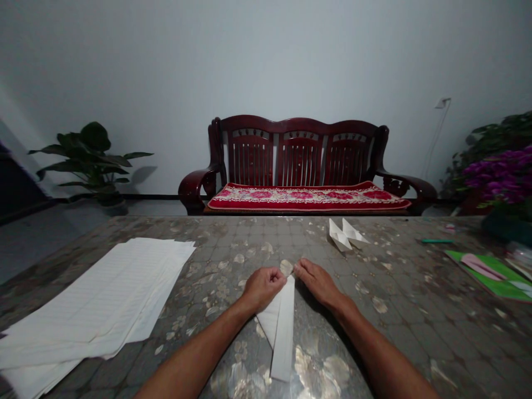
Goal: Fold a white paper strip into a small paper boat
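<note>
A folded sheet of white paper [284,332] lies on the table in front of me, with a long straight strip on its right and a slanted flap on its left. At its far end, my left hand [265,285] pinches the paper's top left edge, fingers curled in. My right hand [316,280] is closed too, thumb and fingertips together at the paper's top right corner. The fingertips cover part of that end. Beyond my right hand stand two folded white paper shapes [346,237] with pointed tips, side by side.
A stack of lined white sheets [95,299] spreads over the table's left side. To the right lie a green pen [437,241] and a green sheet [484,280] with a pink piece on it. A wooden bench [297,149] stands behind the patterned table [233,238].
</note>
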`<state>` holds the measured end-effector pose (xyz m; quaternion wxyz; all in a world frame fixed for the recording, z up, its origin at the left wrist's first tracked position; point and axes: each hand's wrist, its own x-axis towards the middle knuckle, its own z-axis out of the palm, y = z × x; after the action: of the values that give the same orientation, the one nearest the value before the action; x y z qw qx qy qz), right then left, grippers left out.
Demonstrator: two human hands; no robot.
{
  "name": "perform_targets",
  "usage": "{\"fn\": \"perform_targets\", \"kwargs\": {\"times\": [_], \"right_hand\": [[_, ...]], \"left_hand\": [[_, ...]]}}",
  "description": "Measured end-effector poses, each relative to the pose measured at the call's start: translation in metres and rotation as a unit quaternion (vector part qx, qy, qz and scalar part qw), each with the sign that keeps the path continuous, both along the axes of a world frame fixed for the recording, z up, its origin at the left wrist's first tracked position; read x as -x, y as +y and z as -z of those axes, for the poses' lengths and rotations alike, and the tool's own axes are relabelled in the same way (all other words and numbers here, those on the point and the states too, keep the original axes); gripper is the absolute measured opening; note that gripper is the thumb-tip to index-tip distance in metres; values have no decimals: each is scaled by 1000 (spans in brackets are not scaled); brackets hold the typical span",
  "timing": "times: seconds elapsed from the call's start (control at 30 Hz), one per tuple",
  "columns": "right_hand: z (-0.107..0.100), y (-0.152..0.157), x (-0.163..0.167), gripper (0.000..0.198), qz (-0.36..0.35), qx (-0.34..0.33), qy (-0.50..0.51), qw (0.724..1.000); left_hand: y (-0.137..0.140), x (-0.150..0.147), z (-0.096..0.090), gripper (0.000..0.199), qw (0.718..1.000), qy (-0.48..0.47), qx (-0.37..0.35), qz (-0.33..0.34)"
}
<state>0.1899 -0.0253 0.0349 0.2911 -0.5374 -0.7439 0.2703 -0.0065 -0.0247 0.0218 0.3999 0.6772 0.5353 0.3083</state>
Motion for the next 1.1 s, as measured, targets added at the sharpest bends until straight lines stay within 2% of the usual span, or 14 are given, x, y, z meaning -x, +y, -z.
{"fn": "perform_targets", "kwargs": {"times": [0.13, 0.37, 0.5, 0.6, 0.73, 0.87, 0.97, 1.1], "right_hand": [[4, -6, 13, 29, -16, 13, -25, 999], [17, 6, 10, 36, -57, 13, 69, 996], [18, 12, 5, 38, 15, 16, 132, 991], [15, 11, 5, 41, 39, 36, 169, 984], [14, 5, 13, 45, -5, 54, 146, 988], [19, 2, 24, 45, -11, 62, 112, 992], [23, 3, 28, 43, -8, 65, 113, 991], [21, 4, 28, 39, -23, 46, 109, 993]], "left_hand": [[0, 1, 5, 24, 1000, -13, -11, 0], [0, 1, 4, 23, 999, -44, -11, 10], [2, 4, 5, 24, 996, -88, -5, -4], [2, 5, 6, 26, 992, -115, -9, -49], [2, 2, 8, 26, 984, -149, -30, -95], [-1, -2, 6, 28, 981, -179, -22, -78], [-2, -3, 3, 30, 979, -197, 11, -52], [2, -3, -4, 29, 982, -181, 28, -41]]}}
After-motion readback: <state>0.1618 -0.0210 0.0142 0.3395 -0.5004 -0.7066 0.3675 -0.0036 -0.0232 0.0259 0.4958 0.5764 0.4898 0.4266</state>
